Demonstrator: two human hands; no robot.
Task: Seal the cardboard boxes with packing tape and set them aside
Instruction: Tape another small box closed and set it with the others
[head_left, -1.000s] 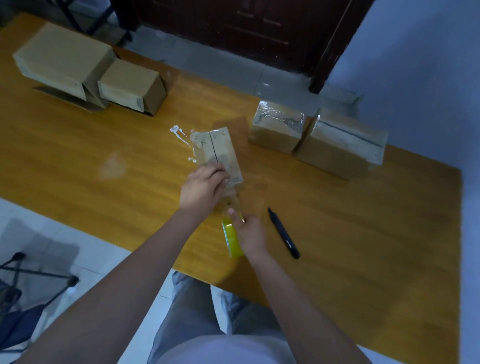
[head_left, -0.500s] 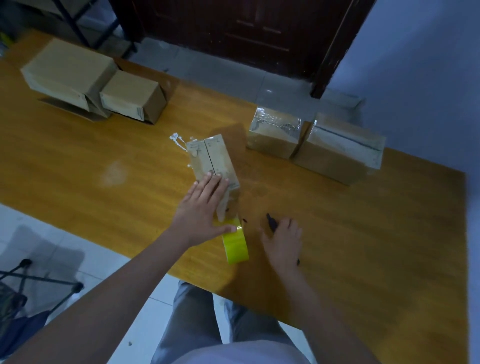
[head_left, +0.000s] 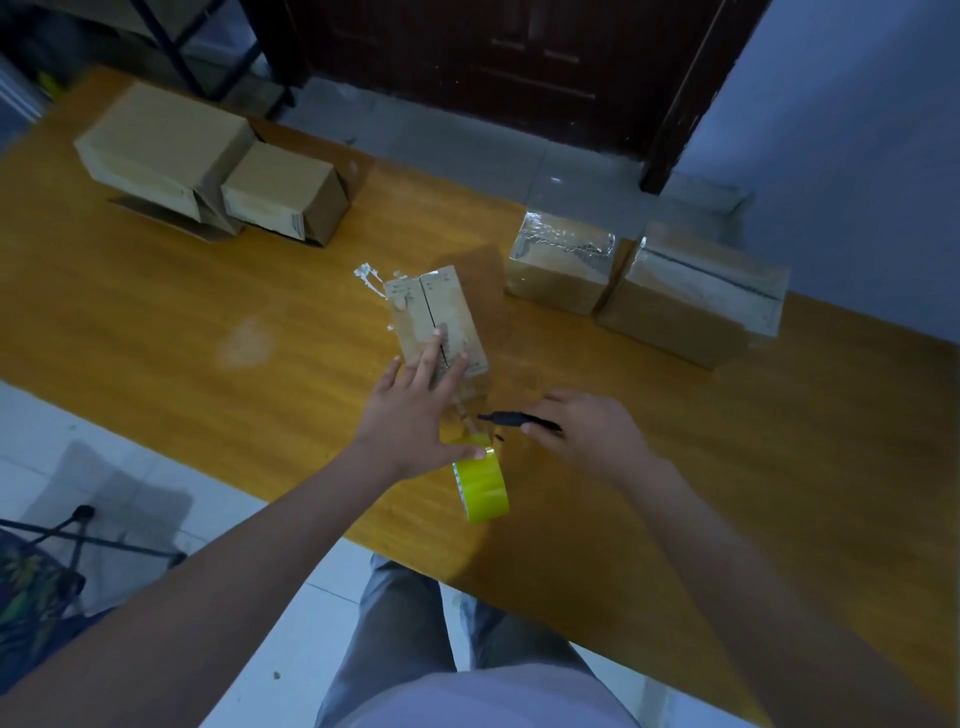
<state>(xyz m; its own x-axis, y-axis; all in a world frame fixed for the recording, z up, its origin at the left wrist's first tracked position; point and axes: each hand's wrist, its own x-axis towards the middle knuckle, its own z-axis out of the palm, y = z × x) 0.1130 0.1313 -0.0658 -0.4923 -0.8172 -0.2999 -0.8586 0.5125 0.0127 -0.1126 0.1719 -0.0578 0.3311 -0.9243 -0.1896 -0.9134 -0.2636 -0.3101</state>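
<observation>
Small box (head_left: 435, 322) under flat left hand (head_left: 415, 421), tape roll (head_left: 482, 486) beside, right hand (head_left: 587, 431) grip holding black cutter (head_left: 511, 418).

An orange-brown wooden table (head_left: 156, 332) stands on pale floor tiles (head_left: 467, 156). Beyond it are a dark wooden door (head_left: 493, 62) and a bluish wall (head_left: 857, 130). The light is dim.

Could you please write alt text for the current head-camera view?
A left hand presses flat on a small cardboard box while the right hand holds a black cutter beside a yellow tape roll, on a wooden table.
</observation>
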